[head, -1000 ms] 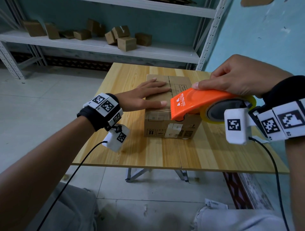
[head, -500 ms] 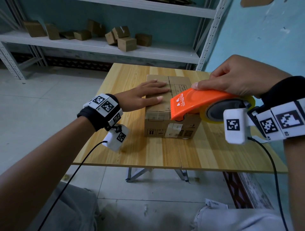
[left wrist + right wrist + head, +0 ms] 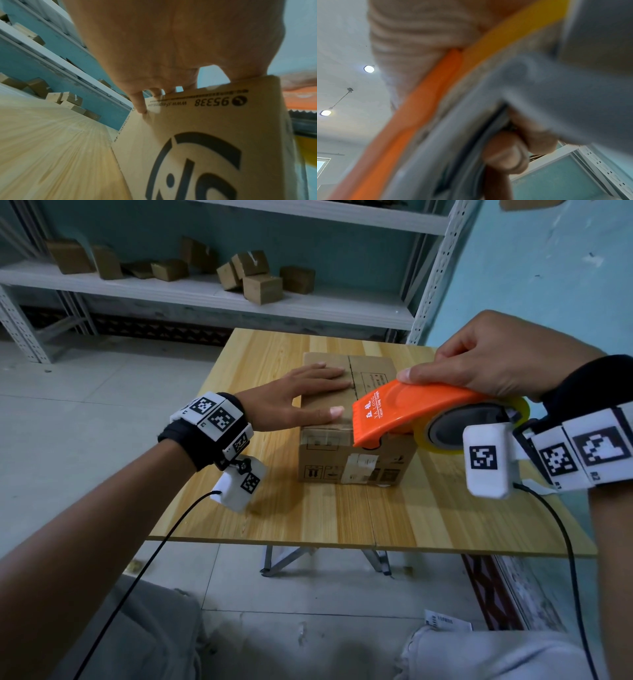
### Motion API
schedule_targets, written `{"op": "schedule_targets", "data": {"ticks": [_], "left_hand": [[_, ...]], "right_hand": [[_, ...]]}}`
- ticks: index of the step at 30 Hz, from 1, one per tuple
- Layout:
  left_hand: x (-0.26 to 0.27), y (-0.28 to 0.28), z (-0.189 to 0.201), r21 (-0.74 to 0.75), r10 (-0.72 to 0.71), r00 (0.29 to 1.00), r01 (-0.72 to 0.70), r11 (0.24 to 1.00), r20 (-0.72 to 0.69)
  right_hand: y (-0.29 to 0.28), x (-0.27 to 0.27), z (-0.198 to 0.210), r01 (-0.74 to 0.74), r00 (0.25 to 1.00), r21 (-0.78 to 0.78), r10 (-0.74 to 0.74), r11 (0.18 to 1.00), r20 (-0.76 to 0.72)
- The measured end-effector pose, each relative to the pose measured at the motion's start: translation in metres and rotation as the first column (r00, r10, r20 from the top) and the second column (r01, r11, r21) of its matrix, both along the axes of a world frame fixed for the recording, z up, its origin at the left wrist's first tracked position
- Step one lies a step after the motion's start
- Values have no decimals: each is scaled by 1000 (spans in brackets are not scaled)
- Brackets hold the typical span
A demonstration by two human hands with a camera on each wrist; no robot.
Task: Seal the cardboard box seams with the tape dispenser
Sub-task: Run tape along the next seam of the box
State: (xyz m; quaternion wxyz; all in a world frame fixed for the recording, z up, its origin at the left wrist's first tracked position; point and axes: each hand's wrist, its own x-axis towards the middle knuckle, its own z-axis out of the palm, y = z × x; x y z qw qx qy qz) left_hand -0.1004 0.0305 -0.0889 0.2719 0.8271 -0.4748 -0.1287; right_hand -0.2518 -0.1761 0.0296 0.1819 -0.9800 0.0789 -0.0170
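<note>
Little has changed over the last second: the cardboard box (image 3: 356, 419) is kept mid-table under the left hand (image 3: 294, 402), fingers flat and spread, while the tape dispenser (image 3: 411, 412), gripped by the right hand (image 3: 496, 361), stays at the near top edge; taping seems unstarted.

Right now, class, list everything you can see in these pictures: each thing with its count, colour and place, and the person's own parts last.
cardboard box: one, brown, on the table, centre seam on top not yet taped.
tape dispenser: one, orange, over the box's near right top edge.
tape roll: one, yellowish, at the dispenser's rear.
table: one, light wood.
small cardboard boxes: about nine, brown, on the shelf.
shelf: one, white metal, against the teal wall.
wrist trackers: two, white with black markers, one per wrist.
left hand: flat on the box top.
right hand: grips the dispenser.
</note>
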Motion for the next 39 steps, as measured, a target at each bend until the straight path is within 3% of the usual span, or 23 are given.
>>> {"op": "schedule_targets", "data": {"ticks": [9, 18, 23, 27, 30, 33, 37, 39], "left_hand": [[-1, -2, 4, -34, 24, 999, -23, 999, 35], [-27, -29, 27, 41, 230, 966, -236, 971, 115], [-42, -43, 18, -5, 304, 939, -307, 952, 160], [-45, -46, 18, 84, 226, 928, -261, 962, 297], [-45, -46, 15, 78, 262, 938, -286, 955, 228], [-42, -47, 9, 58, 271, 927, -295, 954, 259], [-39, -45, 9, 345, -8, 831, -223, 912, 557], [-41, -43, 12, 412, -91, 780, -224, 883, 619]], "right_hand": [[1, -1, 1, 1, 1000, 4, -1, 1000, 0], [-1, 0, 0, 1, 1000, 14, -1, 1000, 11], [-4, 1, -1, -10, 1000, 11, 10, 1000, 20], [-5, 2, -3, -23, 1000, 16, 23, 1000, 17], [-7, 3, -3, -24, 1000, 18, 24, 1000, 15], [-7, 4, -3, -25, 1000, 12, 25, 1000, 15], [-6, 4, -3, -38, 999, -17, 38, 999, 7], [-5, 5, -2, -44, 999, -32, 44, 999, -1]]}}
